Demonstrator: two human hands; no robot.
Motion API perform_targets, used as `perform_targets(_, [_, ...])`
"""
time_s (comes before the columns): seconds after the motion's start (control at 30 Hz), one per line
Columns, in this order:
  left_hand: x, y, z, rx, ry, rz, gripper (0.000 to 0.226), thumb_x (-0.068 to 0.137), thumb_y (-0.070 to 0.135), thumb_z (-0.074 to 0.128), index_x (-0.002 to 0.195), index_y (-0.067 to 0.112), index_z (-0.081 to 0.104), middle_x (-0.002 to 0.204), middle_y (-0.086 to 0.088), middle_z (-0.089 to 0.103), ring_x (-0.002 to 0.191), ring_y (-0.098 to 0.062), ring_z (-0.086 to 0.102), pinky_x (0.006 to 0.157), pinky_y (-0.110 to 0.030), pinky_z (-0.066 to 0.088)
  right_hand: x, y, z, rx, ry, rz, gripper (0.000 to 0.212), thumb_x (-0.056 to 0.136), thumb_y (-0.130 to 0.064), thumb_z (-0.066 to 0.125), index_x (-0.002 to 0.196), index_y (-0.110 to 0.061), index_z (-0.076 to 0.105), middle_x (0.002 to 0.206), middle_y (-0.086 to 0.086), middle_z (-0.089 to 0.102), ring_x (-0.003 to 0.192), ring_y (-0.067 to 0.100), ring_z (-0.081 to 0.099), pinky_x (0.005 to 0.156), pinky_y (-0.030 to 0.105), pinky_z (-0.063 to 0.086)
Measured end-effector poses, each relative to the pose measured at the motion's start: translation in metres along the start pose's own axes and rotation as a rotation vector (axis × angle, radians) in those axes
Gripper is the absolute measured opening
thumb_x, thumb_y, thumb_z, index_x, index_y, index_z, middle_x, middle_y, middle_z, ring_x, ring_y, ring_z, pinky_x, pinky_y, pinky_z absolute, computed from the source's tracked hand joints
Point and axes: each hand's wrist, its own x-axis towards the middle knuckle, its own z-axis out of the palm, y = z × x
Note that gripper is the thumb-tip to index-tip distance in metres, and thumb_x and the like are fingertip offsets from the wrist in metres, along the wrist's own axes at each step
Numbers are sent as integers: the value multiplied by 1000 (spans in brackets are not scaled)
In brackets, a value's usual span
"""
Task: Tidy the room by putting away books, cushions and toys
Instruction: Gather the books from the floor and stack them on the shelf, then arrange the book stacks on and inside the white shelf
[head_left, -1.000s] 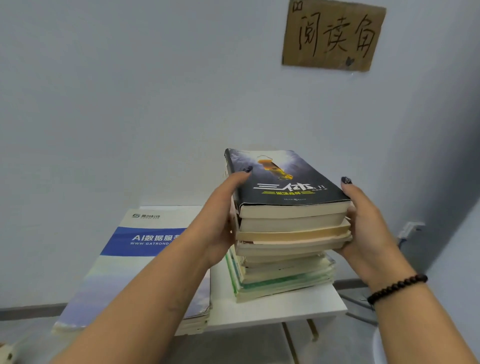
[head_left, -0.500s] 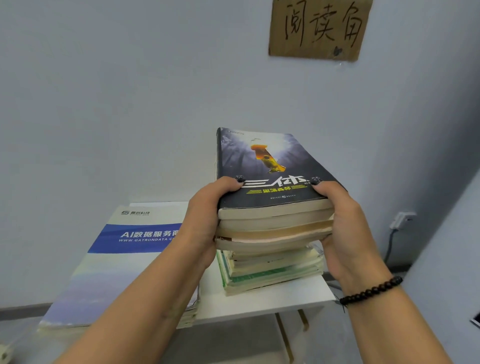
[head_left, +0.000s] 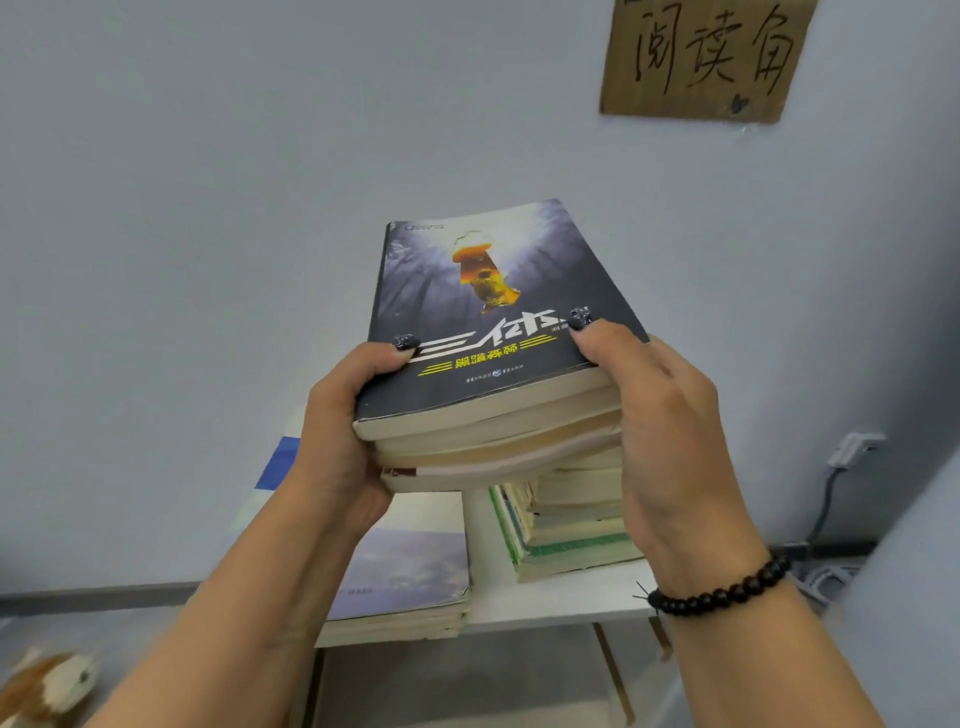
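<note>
I hold a small pile of books (head_left: 483, 332), the top one with a dark cover and an orange figure, lifted and tilted above a white table (head_left: 561, 603). My left hand (head_left: 343, 431) grips its left side, thumb on the cover. My right hand (head_left: 670, 441), with a black bead bracelet at the wrist, grips its right side. Below the lifted books a stack of older books (head_left: 566, 530) with a green-edged one stays on the table. A second stack of large blue-and-white brochures (head_left: 410, 582) lies to the left on the table.
A brown-and-white plush toy (head_left: 47, 686) lies on the floor at the bottom left. A cardboard sign (head_left: 701, 57) hangs on the grey wall. A white plug and cable (head_left: 852, 452) sit at the wall to the right.
Both hands closed around the top few books and raised them off the lower stack, tilting them toward me. The lower stack stayed on the table.
</note>
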Motion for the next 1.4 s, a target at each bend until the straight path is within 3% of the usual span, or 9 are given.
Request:
perform_targets(0.37, [32,-16,44,207,-102,-107,16,78,32,64,85,18,67,72,-2,65,57,-17,59,49,-20,45,50,9,-42,95,177,177,24,57,-37,68,74,-21,73,84,3,68,77,20,62,67,32,44])
perform_targets(0.57, [43,-41,53,339,-115,-157,41,65,55,63,88,22,74,84,-2,68,77,-20,60,74,-35,43,63,24,-68,-20,188,264,16,74,-34,62,80,-23,70,82,-1,67,68,14,60,56,28,42])
perform_targets(0.73, [46,-41,45,360,-170,-107,32,99,42,41,89,26,68,67,12,69,53,1,61,50,-11,43,63,24,-69,-177,222,236,14,79,-34,65,81,-20,69,80,-4,67,75,16,59,60,28,42])
perform_targets(0.83, [42,-37,28,411,-60,-94,35,95,54,45,119,35,61,119,6,68,105,-5,63,88,-23,48,57,16,-66,-403,390,96,51,67,-41,70,114,-21,66,117,-5,66,110,16,61,91,38,51])
perform_targets(0.93, [39,-34,-6,576,96,-39,69,89,55,54,149,29,35,153,5,39,136,-17,40,111,-45,36,40,0,-46,-449,495,-195,28,80,-26,68,107,-25,66,116,-6,64,108,5,59,97,33,49])
perform_targets(1.1, [34,-25,-77,835,311,101,56,94,25,62,145,21,39,143,3,46,104,-3,50,68,-10,43,-12,10,24,-380,107,-661,14,81,-10,55,84,-17,67,86,-1,69,81,12,66,74,24,52])
perform_targets(1.17, [35,-23,-102,953,396,119,54,94,21,63,142,16,41,141,-2,48,102,-6,47,65,-12,40,-28,33,45,-448,-100,-686,14,81,-13,54,83,-14,68,76,-6,68,70,10,64,66,22,52])
perform_targets(1.3, [35,-19,-140,1167,436,-136,57,93,28,60,142,9,39,143,-12,46,123,-27,49,96,-36,44,-39,76,64,-782,-336,-189,8,85,-24,58,82,-24,65,63,-10,62,62,11,59,63,34,54])
perform_targets(1.4, [30,-19,-154,1164,402,-369,46,96,34,55,130,5,45,130,-12,51,117,-33,52,89,-33,40,-30,100,59,-1163,-404,115,34,92,-41,52,76,-14,65,70,0,66,69,18,62,68,32,54])
